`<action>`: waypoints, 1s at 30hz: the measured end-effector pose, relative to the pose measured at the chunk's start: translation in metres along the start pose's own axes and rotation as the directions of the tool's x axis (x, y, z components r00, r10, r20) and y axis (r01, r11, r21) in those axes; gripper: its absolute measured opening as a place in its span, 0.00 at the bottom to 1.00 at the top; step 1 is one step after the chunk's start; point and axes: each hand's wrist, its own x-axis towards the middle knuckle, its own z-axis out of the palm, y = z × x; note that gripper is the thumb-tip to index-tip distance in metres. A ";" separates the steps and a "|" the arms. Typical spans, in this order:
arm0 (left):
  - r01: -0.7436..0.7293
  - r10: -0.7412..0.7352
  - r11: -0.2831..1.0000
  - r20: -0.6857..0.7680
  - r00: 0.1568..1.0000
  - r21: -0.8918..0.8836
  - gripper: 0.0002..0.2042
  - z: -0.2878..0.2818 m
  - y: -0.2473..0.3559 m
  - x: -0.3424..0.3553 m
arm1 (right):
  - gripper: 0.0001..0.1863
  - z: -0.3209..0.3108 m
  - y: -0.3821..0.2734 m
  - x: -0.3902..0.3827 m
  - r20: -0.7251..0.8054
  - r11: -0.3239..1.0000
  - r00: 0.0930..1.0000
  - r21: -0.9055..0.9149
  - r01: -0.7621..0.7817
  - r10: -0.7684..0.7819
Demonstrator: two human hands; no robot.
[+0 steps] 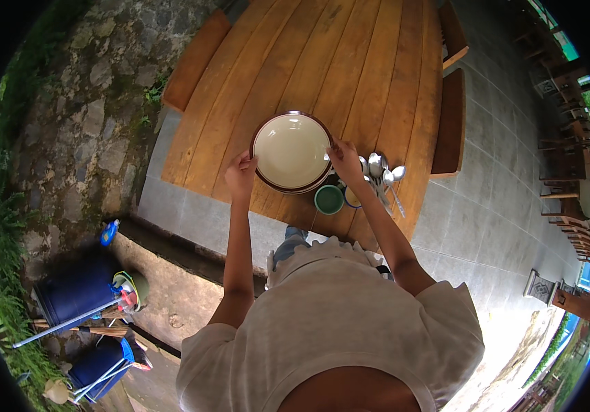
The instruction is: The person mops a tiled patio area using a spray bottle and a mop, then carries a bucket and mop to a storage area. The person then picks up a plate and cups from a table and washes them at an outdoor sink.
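Between my two hands is a round cream plate (291, 152) with a dark brown rim, at the near end of a wooden table (336, 69). My left hand (241, 173) pinches its left edge, and my right hand (347, 162) grips the right edge. Whether the plate rests on the wood or is lifted, I cannot tell. Just below my right hand stands a green cup (329, 199). Beside it, a second cup (352, 198) with a dark rim is partly covered by my right forearm. Several metal spoons (392, 176) lie to the right of that wrist.
Wooden chairs (454, 123) line the table's right side, and a bench (197, 60) stands at its left. Grey floor tiles (487, 185) extend to the right. Blue barrels (75, 292), brooms (102, 331) and a bucket (137, 288) are at the lower left, near a stone-paved strip (95, 130).
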 end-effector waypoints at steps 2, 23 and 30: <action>0.025 -0.025 0.999 -0.020 0.999 -0.026 0.14 0.001 -0.006 0.004 | 0.20 0.002 0.002 -0.002 -0.014 0.999 0.999 0.038 0.037 -0.037; 0.221 -0.053 0.689 0.255 0.965 -0.691 0.15 0.010 0.059 -0.025 | 0.14 -0.022 0.009 0.014 0.120 0.800 0.959 0.532 -0.279 0.255; 0.605 -0.215 0.591 0.619 0.755 -0.533 0.28 -0.007 0.087 -0.044 | 0.14 -0.043 -0.023 0.012 0.144 0.865 0.988 0.489 -0.115 0.050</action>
